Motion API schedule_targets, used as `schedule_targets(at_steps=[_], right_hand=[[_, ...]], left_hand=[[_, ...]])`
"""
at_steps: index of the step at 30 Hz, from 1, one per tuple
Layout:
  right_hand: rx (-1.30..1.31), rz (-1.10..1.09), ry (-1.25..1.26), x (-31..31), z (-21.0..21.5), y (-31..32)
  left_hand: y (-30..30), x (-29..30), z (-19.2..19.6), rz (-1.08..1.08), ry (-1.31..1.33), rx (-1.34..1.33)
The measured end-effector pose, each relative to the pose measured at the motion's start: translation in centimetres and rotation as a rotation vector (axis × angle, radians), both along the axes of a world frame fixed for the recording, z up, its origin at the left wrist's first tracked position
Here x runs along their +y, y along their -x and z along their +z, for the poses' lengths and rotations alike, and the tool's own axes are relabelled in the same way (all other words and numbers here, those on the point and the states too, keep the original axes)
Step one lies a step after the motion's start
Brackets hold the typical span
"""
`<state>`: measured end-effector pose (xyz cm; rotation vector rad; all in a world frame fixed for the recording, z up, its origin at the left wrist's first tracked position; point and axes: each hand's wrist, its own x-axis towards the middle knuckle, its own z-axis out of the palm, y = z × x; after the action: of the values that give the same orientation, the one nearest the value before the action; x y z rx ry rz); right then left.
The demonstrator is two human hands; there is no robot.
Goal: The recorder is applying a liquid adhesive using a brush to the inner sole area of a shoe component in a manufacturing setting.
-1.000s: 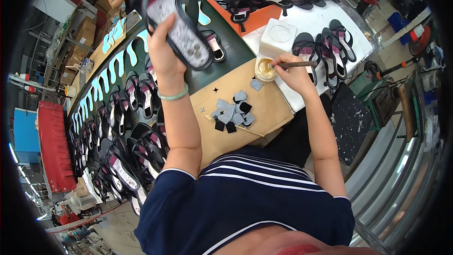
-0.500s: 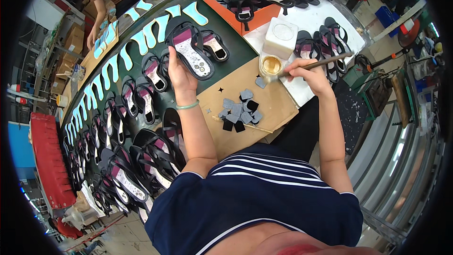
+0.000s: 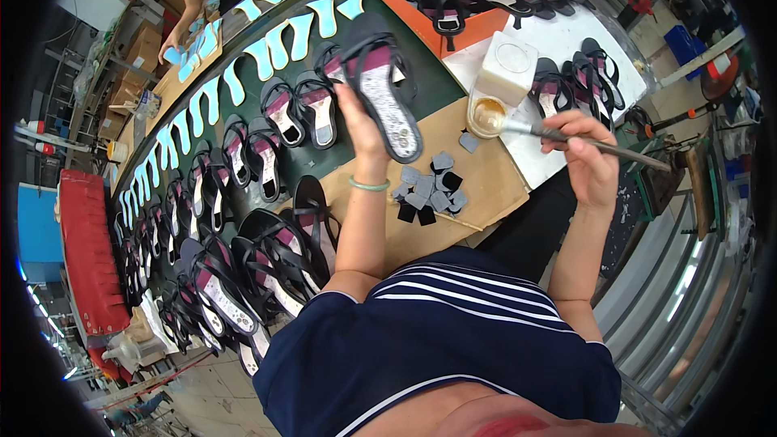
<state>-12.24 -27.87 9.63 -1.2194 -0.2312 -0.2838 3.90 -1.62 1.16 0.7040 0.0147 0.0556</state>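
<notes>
My left hand (image 3: 362, 136) is closed on the edge of a black sandal (image 3: 387, 101), which is tilted above the brown cardboard (image 3: 506, 174). Its pale insole with a purple band faces up, and the dark straps hang to one side. In my right hand (image 3: 584, 154), a long brush (image 3: 627, 152) is pinched by its handle. The brush's pale bristles touch the rim of a small glue cup (image 3: 487, 116) or dip just inside it. Beside that cup stands a white block-shaped container (image 3: 507, 65). A pile of grey and black square patches (image 3: 435, 186) lies on the cardboard between my hands.
Rows of black sandals (image 3: 263, 150) and white-blue insole pieces (image 3: 263, 57) cover the green table to my left. More sandals fill an orange box (image 3: 469, 32) and sit on the white surface (image 3: 558, 32). Another person's arm (image 3: 188, 12) reaches over pieces at the far left.
My right hand has shifted right and opened some fingers around the handle, and the bristles are now at the glue cup. The held sandal has turned slightly. The whole view has shifted a little.
</notes>
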Motion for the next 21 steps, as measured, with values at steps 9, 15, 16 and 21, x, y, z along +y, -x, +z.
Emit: schedule_targets(at_steps=[9,15,16,21], right_hand=[[-0.22,-0.383,0.628,8.0,0.0,-4.8],[-0.227,-0.412,0.628,9.5,-1.8,-4.2],[-0.226,-0.41,0.627,9.5,-1.8,-4.3],[-0.192,-0.543,0.613,9.4,-1.8,-5.0]], left_hand=[[4.7,-4.0,2.6,-0.267,-0.061,0.022],[5.5,-4.9,3.9,-0.273,-0.008,0.055],[5.2,-4.8,3.4,-0.299,-0.024,0.031],[4.5,-5.2,2.5,-0.344,0.011,0.019]])
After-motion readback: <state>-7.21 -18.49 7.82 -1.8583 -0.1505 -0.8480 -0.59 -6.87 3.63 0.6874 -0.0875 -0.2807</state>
